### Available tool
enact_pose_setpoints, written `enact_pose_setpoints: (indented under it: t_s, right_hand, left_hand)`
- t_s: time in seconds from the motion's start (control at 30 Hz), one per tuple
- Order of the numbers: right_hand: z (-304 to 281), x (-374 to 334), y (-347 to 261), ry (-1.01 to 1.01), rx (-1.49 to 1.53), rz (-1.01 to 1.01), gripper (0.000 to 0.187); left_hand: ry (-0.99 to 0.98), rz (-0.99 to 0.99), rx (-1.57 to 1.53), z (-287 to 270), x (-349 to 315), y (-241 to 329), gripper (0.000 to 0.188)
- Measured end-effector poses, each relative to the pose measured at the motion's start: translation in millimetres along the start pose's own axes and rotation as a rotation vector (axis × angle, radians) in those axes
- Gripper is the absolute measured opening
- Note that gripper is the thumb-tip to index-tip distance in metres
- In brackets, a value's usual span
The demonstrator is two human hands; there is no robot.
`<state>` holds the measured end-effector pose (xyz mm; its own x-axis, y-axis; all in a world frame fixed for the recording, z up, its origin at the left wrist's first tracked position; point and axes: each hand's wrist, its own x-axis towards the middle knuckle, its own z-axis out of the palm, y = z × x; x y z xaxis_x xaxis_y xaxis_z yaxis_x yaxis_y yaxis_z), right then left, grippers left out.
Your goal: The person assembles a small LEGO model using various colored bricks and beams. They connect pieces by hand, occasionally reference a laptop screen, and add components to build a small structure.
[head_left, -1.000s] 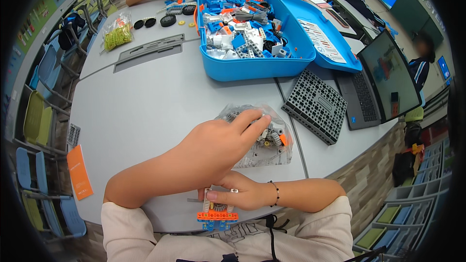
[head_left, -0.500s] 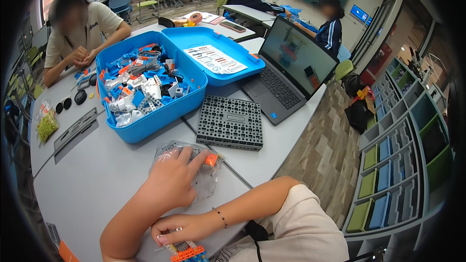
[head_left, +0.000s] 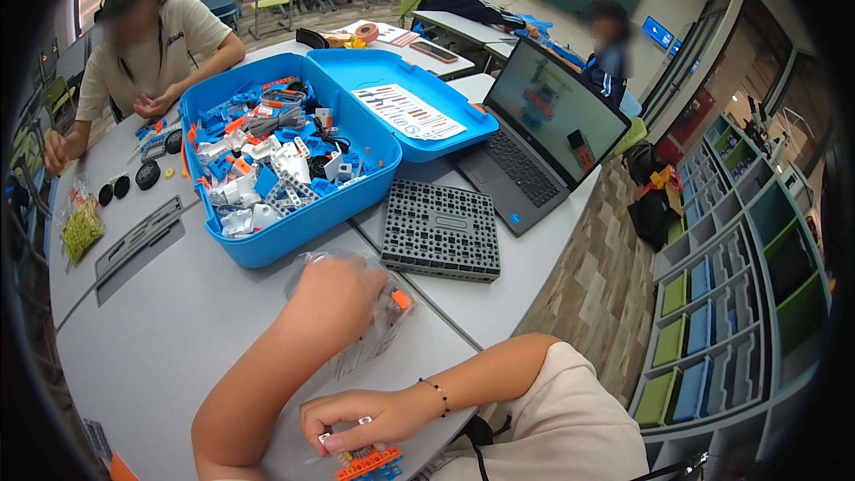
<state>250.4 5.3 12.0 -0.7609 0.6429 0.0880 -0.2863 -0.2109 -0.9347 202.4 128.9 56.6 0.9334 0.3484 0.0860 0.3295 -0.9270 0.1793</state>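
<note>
My left hand (head_left: 334, 296) reaches in from the lower left and lies on top of a clear plastic bag of small parts (head_left: 385, 325), fingers curled over it; an orange piece shows inside the bag. At the near table edge, the fingers of my right hand (head_left: 361, 417) press down on a small orange and blue brick assembly (head_left: 370, 463). A beaded bracelet is on my right wrist. Just beyond the bag lies a black studded plate (head_left: 441, 230).
An open blue parts box (head_left: 267, 248) full of mixed bricks stands behind the bag, its lid (head_left: 419, 80) holding a printed sheet. An open laptop (head_left: 543, 138) is at the right. A person sits across at the far left; black wheels (head_left: 134, 180) and a bag of green pieces (head_left: 80, 227) lie there.
The view has swung round, bringing the laptop and the shelves on the right into sight. Both hands stay where they were, the left on the bag and the right on the orange assembly.
</note>
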Motion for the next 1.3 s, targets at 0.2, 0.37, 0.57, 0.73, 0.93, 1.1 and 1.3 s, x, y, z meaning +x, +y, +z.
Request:
enact_pose_setpoints:
  t_s: [0.2, 0.37, 0.57, 0.73, 0.93, 1.1, 1.3]
  right_hand:
    - [-7, -1, -12, 0.064, -0.129, -0.053, 0.025]
    - [-16, -1, -24, 0.123, -0.411, -0.154, 0.023]
    - [-13, -7, -32, 0.205, -0.411, -0.151, 0.019]
    - [-7, -13, -40, 0.256, -0.590, -0.157, 0.015]
    - [-2, -16, -45, 0.269, -0.711, -0.207, 0.014]
    - [3, -19, -50, 0.358, -0.863, -0.261, 0.016]
    - [0, -18, -50, 0.343, -0.782, -0.229, 0.016]
  left_hand:
    - [-0.090, -0.049, -0.089, -9, 0, -9, 0.017]
    - [-0.204, -0.098, -0.121, -16, 3, -11, 0.017]
    - [-0.174, -0.097, -0.194, -32, -1, -15, 0.016]
    - [-0.209, -0.179, -0.211, -39, -3, -16, 0.020]
    - [-0.220, -0.136, -0.289, -42, -1, -20, 0.023]
    - [-0.227, -0.051, -0.381, -46, -1, -29, 0.029]
    - [0.187, 0.376, -0.207, -38, -9, -33, 0.016]
